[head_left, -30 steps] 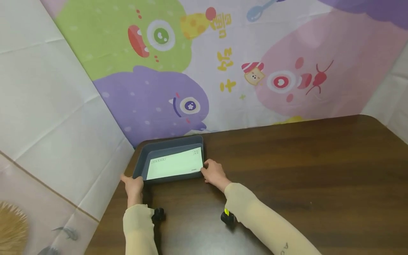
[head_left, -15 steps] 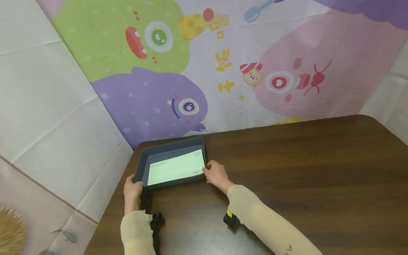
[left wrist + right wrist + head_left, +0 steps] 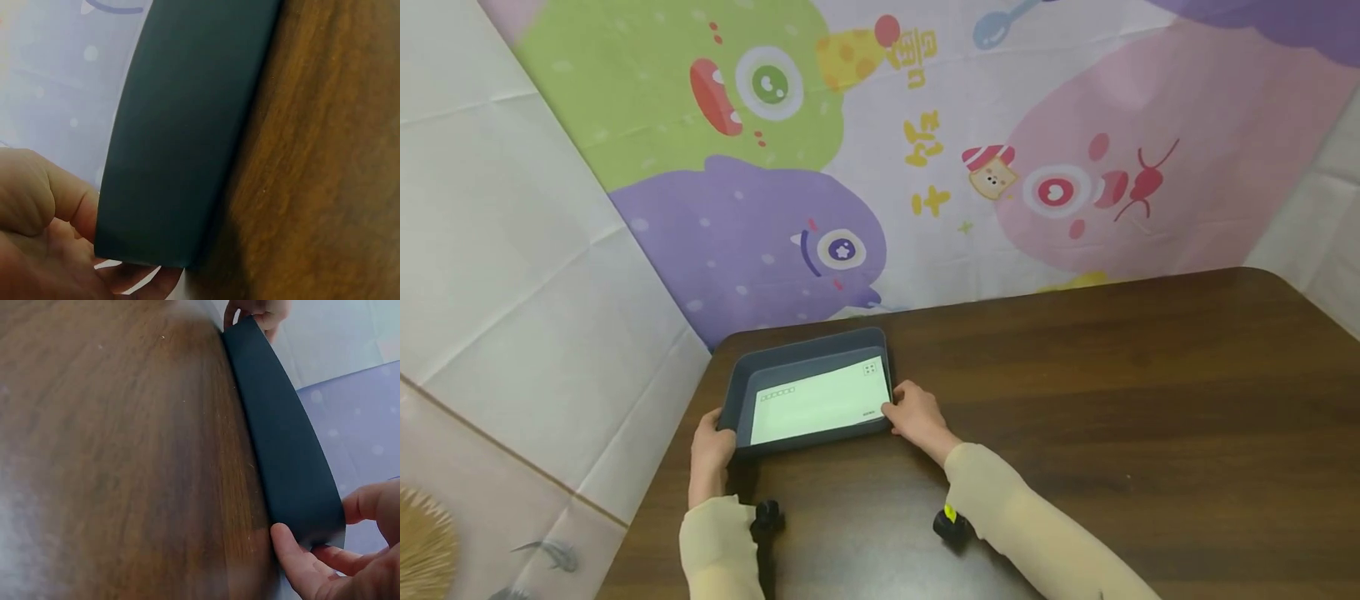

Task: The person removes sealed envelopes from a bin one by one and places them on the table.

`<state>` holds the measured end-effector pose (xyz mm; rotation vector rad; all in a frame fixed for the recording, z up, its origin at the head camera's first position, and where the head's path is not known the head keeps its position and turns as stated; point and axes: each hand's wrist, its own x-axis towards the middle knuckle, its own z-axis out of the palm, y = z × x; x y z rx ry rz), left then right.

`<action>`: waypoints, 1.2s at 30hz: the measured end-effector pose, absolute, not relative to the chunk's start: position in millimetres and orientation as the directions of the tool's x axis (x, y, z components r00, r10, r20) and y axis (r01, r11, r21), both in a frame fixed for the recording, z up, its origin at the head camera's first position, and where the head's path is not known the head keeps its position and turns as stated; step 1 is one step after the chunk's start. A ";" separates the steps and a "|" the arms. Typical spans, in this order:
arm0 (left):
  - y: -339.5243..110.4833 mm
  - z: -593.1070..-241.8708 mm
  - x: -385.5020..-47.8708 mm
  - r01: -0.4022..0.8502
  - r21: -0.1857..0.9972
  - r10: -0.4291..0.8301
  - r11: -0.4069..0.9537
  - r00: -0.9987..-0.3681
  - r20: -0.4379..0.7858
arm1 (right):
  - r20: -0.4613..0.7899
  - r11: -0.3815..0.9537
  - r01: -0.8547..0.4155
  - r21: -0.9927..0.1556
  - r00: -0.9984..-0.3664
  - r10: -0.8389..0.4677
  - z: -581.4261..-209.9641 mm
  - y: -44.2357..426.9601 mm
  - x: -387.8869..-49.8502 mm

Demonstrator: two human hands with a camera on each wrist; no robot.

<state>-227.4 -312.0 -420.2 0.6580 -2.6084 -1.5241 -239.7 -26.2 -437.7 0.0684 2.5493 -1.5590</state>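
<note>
A dark grey-blue rectangular tray (image 3: 808, 342) rests on the wooden table, with a white envelope (image 3: 820, 400) lying inside it. Printed small boxes mark the envelope's upper left, and a stamp square its upper right. At the tray's near left corner, my left hand (image 3: 711, 450) grips the wall, thumb over the rim; the left wrist view shows fingers reaching under the corner. My right hand (image 3: 921, 419) holds the near right corner, its thumb at the rim. In the right wrist view the fingers (image 3: 294, 553) of that hand press around the corner's outside.
The brown wooden table (image 3: 1112, 417) stretches to the right. Behind it hangs a cartoon-printed cloth (image 3: 940, 167), and a white cloth (image 3: 565, 275) hangs on the left. Black wrist-worn devices (image 3: 951, 527) sit below both sleeves.
The tray and envelope have shifted slightly toward me and to the right with both hands. My left index finger, pointing outward a second ago, now lies against the tray's side.
</note>
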 end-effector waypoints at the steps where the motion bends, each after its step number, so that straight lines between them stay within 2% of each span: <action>1: -312.8 -420.2 -227.7 -0.328 0.839 -0.375 0.433 -0.913 -0.163 | -0.151 0.464 0.114 -0.878 -0.988 -0.043 -437.6 -25.3 -238.5; 10: -318.4 -424.5 -226.8 -0.301 0.839 -0.285 0.453 -0.941 -0.183 | -0.123 0.524 0.081 -0.848 -0.991 -0.047 -434.4 -12.5 -222.6; 15: -320.9 -423.9 -224.7 -0.261 0.844 -0.216 0.468 -0.960 -0.177 | -0.138 0.505 0.089 -0.858 -0.989 -0.059 -434.9 -6.1 -212.2; 25: -326.7 -419.9 -221.7 -0.172 0.774 -0.069 0.609 -0.984 -0.165 | -0.149 0.462 0.084 -0.883 -0.983 -0.105 -435.0 0.8 -197.6; 36: -331.2 -415.0 -211.7 -0.087 0.756 0.120 0.649 -0.969 -0.215 | -0.135 0.403 0.088 -0.911 -0.987 -0.090 -439.6 11.6 -182.7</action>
